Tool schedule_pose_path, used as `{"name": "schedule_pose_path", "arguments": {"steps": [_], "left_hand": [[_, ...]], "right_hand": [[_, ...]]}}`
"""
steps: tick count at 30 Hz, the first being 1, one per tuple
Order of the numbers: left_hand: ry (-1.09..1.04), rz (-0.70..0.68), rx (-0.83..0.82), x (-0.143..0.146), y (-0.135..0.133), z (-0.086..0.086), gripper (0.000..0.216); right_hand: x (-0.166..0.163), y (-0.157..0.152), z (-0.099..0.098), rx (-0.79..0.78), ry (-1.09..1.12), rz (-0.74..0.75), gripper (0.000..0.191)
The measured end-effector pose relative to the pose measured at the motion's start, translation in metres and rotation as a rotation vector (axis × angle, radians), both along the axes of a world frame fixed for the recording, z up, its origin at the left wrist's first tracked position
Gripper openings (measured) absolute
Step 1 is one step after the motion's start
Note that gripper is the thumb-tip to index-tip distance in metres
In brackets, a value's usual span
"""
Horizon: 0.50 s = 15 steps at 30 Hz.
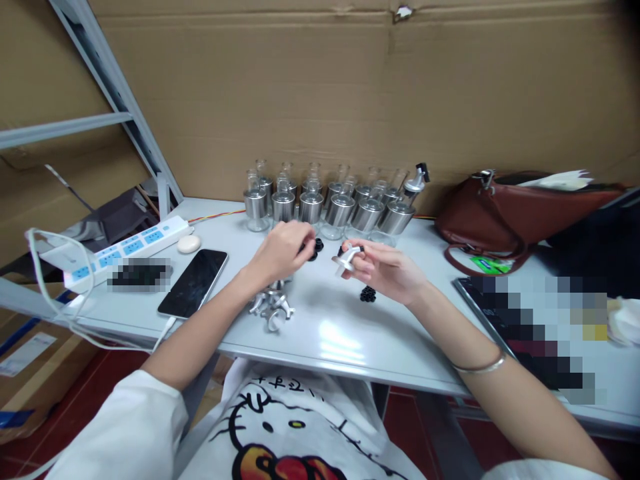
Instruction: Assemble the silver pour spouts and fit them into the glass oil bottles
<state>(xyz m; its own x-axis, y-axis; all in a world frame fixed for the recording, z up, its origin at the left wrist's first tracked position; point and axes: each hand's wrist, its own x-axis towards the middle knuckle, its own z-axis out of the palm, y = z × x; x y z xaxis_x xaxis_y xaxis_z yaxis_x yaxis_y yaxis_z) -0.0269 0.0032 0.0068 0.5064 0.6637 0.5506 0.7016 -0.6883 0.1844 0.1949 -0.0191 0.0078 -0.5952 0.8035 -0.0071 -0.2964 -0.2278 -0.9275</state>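
Observation:
My right hand holds a silver metal pour spout with a black part at its top, pinched between thumb and fingers above the table. My left hand is closed, fingers bent down at a small pile of black fittings; what lies in its fingertips is mostly hidden. Under my left wrist is a heap of loose silver spout pieces. A cluster of small black rings lies below my right hand.
Several glass bottles with steel sleeves stand in rows at the back; the rightmost carries a spout. To the left are a phone, a power strip and a white round case. A brown bag sits right.

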Motion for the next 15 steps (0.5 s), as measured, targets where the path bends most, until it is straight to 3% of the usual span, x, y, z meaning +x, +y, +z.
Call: {"name": "schedule_pose_path", "arguments": {"steps": [3,5,15], "left_hand": [[0.024,0.249,-0.016,-0.008,0.008,0.000,0.011],[0.091,0.320,-0.056,-0.011,0.013,-0.003,0.012],[0.241,0.290,-0.168,-0.011,0.011,-0.004,0.013]], "right_hand": [[0.002,0.002,0.002,0.012,0.020,-0.055,0.018],[0.003,0.003,0.003,0.012,0.021,-0.076,0.018],[0.001,0.001,0.004,-0.023,0.055,-0.072,0.016]]}}
